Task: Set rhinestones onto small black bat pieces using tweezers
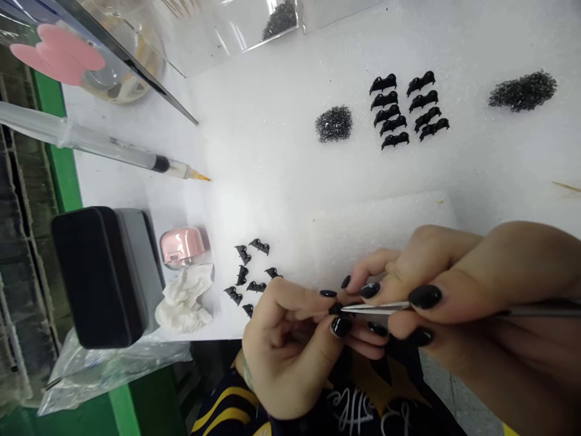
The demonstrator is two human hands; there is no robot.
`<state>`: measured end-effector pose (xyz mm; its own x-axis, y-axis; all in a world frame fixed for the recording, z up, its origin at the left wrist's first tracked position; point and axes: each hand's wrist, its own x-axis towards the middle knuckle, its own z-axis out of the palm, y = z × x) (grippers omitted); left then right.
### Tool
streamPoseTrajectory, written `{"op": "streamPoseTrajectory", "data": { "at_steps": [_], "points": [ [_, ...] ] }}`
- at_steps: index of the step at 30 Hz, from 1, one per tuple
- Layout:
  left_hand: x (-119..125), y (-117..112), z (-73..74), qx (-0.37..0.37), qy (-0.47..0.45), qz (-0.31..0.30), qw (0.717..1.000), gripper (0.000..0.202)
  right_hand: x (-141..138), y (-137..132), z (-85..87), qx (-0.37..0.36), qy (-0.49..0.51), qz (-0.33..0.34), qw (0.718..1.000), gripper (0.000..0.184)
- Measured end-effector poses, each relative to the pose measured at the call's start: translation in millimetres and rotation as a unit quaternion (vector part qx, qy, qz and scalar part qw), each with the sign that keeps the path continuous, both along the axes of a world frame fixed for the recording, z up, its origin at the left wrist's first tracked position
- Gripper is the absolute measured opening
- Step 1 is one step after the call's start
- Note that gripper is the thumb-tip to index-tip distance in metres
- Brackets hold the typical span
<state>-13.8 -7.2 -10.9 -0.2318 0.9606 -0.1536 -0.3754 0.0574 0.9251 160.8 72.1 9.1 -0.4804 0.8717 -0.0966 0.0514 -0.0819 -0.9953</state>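
1. Small black piece [335,309], one: pinched at the left fingertips, above the near edge of the white tabletop [263,151].
2. Left hand [290,345]: grip together, thumb and forefinger clamped on that piece.
3. Right hand [476,275]: grip clamped on slim metal tweezers [384,305], whose points meet the piece (whether they pinch it, one cannot tell).
4. Handling note: best done with the piece held by its edges, the tweezers low and nearly flat, pressure light; a hard squeeze could flick so small an item away.
5. Bat-shaped black pieces [387,114]: two columns at the far side; further loose bat-shaped pieces [259,246] beside the left hand.
6. Clear plastic box [236,33], far edge: holds a heap of fine black bits [279,21].
7. Round clear container [122,97]: tan contents, too indistinct to name.
8. Syringe [131,154], amber-tipped: dark stopper inside the barrel; fill uncertain.
9. Pink case [182,245]: closed, contents hidden; crumpled white tissue [186,300] just beside.
10. Clear plastic bag [122,369], below the tabletop's edge: contents unclear.
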Motion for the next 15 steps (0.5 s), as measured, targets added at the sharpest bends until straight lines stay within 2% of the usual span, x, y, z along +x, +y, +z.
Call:
{"op": "streamPoseTrajectory", "data": {
  "at_steps": [2, 4, 9, 15],
  "points": [
    [-2.8, -2.0, -1.1, -0.004, 0.010, -0.013, 1.000, 0.030, 5.2, -1.8, -1.8, 0.012, 0.002, 0.053, 0.999, 0.034],
    [-2.2, -3.7, -0.3, -0.002, 0.008, -0.016, 1.000, 0.031, 8.4, -2.3, -4.1, 0.015, 0.005, 0.076, 0.997, 0.032],
    [3.2, -3.2, 2.2, 0.003, -0.037, -0.024, 0.999, 0.025, 7.2, -3.4, -4.6, 0.013, 0.003, 0.076, 0.997, 0.026],
    [1.8, -6.5, -1.1, -0.001, -0.032, -0.030, 0.999, 0.028, 3.6, -5.7, -1.4, -0.002, 0.012, 0.014, 1.000, 0.027]
  ]
}}
